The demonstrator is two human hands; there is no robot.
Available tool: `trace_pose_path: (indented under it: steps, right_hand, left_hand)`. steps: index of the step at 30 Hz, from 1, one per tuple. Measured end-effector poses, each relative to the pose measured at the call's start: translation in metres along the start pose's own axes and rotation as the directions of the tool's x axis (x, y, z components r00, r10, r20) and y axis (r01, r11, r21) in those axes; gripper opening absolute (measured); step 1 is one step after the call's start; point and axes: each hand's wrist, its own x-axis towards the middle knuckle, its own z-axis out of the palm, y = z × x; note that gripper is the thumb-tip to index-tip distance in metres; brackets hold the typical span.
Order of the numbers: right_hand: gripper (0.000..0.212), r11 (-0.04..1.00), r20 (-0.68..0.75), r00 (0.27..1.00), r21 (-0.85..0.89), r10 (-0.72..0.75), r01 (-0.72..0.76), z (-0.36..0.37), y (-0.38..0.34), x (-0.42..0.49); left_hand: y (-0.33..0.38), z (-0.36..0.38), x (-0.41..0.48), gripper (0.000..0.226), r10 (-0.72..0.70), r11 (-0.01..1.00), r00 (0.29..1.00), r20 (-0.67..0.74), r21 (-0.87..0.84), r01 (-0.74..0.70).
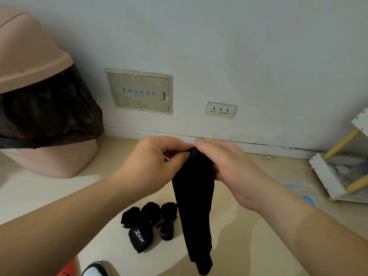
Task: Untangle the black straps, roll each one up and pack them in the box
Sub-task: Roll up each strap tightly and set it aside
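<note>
At the far left a pink bin (pixel 29 96) with a black liner stands on the floor (pixel 39 190) against the wall, and just right of it a wall panel (pixel 139 90) is set low in the plaster. In front of these the left hand (pixel 157 158) reaches in with the wrist bent, thumb and forefinger pinching the top end of the black strap (pixel 194 206). Below it, on the floor, lie the rolled straps (pixel 149 216) — several tight bundles in a cluster, one with white lettering — so I judge most of the rolling done. The strap in hand hangs straight down from the two hands and looks free of knots, so the step seems to be the start of a roll at its top end. The right hand (pixel 225 162) meets the left from the other side, fingers curled round that same end, forearm angled in from the lower right. The next move calls for turning the end over on itself while the hanging length stays flat and taut. Further right are a socket (pixel 220 110) and, at the edge, a white-and-yellow rack (pixel 342 176). No box is in view.
</note>
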Motion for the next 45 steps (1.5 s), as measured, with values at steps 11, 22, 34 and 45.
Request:
trace_pose_path:
  steps: [11,22,34,45]
  right_hand:
    - [0.028,0.996,-0.173,0.985,-0.084,0.005,-0.020,0.009,0.004,0.000]
    - [0.029,0.921,-0.149,0.950,-0.324,-0.276,0.217,0.013,0.003,0.002]
    - [0.039,0.963,0.250,0.958,0.191,0.138,-0.189,-0.007,-0.004,0.001]
    - [0.015,0.996,-0.011,0.999,0.070,-0.050,0.051,0.004,-0.001,0.004]
  left_hand:
    - [-0.003,0.008,-0.003,0.021,-0.051,0.998,0.998,-0.024,-0.023,0.050]
    - [0.002,0.003,0.000,0.022,-0.298,0.894,0.927,0.226,-0.275,0.354]
    - [-0.011,-0.006,0.002,0.026,0.400,0.866,0.916,0.006,0.324,-0.380]
    - [0.008,-0.012,-0.004,0.020,-0.237,0.913,0.962,0.134,-0.309,0.268]
